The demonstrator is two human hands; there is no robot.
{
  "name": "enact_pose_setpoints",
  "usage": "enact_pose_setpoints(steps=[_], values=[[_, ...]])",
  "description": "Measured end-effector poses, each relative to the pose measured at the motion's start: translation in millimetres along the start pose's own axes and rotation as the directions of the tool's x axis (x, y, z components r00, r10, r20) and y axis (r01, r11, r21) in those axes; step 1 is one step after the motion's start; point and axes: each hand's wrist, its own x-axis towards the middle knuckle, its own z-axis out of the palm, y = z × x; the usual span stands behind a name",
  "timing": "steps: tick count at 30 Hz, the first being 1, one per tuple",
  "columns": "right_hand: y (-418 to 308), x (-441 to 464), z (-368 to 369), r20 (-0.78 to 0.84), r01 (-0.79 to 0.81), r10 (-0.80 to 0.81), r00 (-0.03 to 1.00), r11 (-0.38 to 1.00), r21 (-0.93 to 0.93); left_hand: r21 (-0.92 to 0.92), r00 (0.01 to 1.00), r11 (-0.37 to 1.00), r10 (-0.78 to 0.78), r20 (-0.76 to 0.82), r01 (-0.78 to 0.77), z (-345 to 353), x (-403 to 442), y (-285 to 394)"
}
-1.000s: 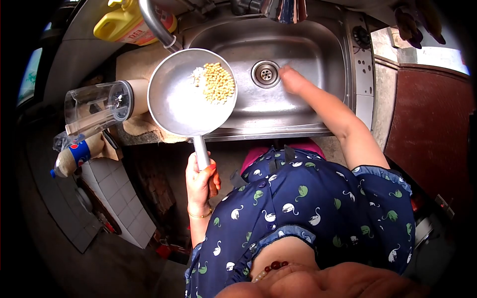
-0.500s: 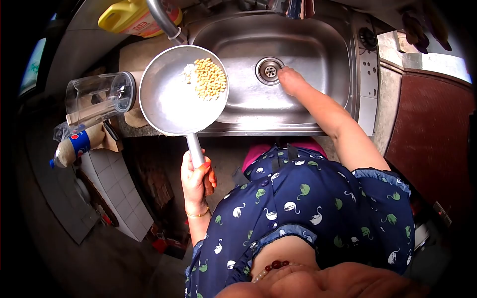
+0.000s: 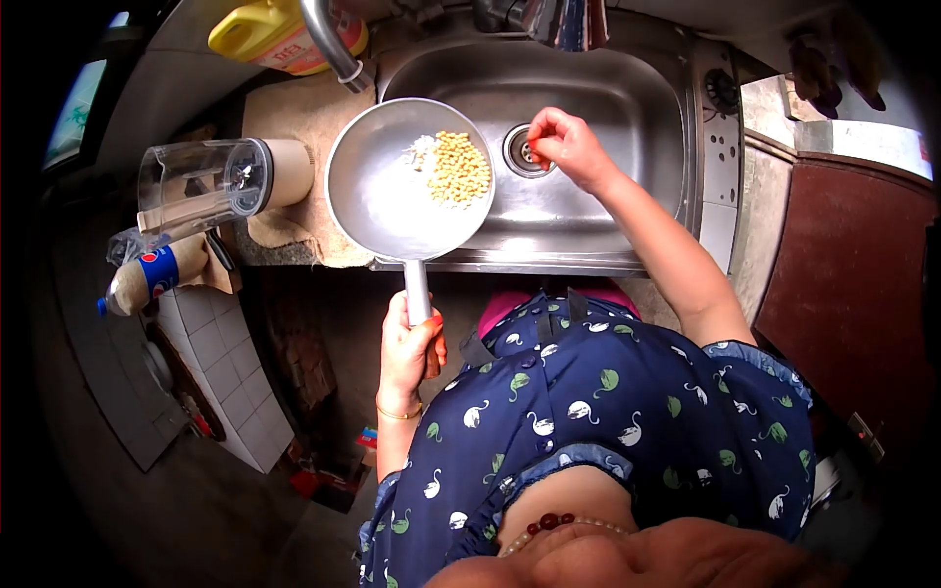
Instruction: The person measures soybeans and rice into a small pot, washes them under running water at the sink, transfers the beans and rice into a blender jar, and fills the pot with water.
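My left hand [image 3: 413, 343] is wrapped round the handle of a round metal pan [image 3: 377, 201], which is held level over the sink's left edge. Yellow beans [image 3: 459, 169] lie in the pan's right part, beside a small heap of white grains [image 3: 420, 153]. My right hand [image 3: 571, 147] is above the drain [image 3: 524, 149] of the steel sink [image 3: 608, 118], its fingers curled together; whatever is between them, if anything, is too small to make out.
A clear blender jar [image 3: 201, 186] lies on its side on the left counter, near a bottle with a blue label [image 3: 157, 271]. Behind the pan are the faucet pipe [image 3: 331, 41] and a yellow jug [image 3: 284, 37]. A dark red panel [image 3: 848, 265] stands at the right.
The pan in my left hand has shifted right, toward the sink. My right hand has risen a little and moved over the drain, with its fingers now curled in plain view.
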Motion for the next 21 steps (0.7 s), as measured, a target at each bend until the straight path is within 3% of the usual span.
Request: enact_pose_setpoints(steps=[3, 7, 17, 21], values=[[-34.5, -7.8, 21.9, 0.165, -0.07, 0.009, 0.986, 0.928, 0.365, 0.002, 0.999, 1.0, -0.014, 0.05, 0.014, -0.3, 5.2, -1.4], [-42.5, -9.5, 34.2, 0.208, -0.192, 0.1, 0.973, 0.85, 0.491, 0.024, 0.999, 0.999, -0.03, 0.043, 0.029, 11.4, 6.6, 4.0], [-23.6, -16.7, 30.3, 0.179, -0.211, 0.134, 0.975, 0.815, 0.539, 0.142, 0.993, 0.989, 0.03, 0.114, -0.046, 25.0, 18.0, -5.1], [-26.6, -15.1, 33.0, 0.18, -0.216, 0.141, 0.973, 0.829, 0.515, 0.141, 0.992, 0.99, -0.032, 0.125, 0.014, 24.9, 17.9, 2.8]])
